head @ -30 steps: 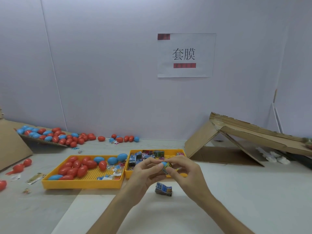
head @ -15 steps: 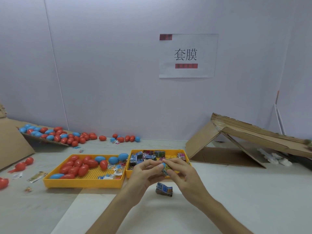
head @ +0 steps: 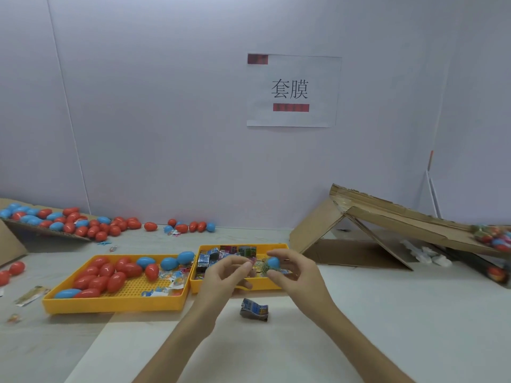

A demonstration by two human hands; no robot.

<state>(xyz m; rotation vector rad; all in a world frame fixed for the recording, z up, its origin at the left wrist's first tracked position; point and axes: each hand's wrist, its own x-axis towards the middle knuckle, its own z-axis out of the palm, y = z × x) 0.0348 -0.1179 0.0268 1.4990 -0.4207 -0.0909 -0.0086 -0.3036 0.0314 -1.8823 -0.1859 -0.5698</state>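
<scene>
Blue egg (head: 273,262) pinched in your right hand (head: 298,276), film (head: 266,268) partway on; left hand (head: 225,276) curled at its 9 o'clock, hold unclear. Loose pinch: egg slips, film tears.

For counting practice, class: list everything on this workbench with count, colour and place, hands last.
Egg tray: one, yellow, left of centre.
Eggs in it: about a dozen red, four blue.
Sleeve tray: one, yellow, beside it, holding printed sleeves.
Loose sleeve: one, blue-printed, table near hands.
Scattered eggs: many, red and blue, along the wall.
Folded cardboard: one, brown, right rear.
Sign: one, white, on wall.
Held egg: one, blue, partly wrapped.
Left hand: fingers curled, beside the egg.
Right hand: grips the held egg.
</scene>
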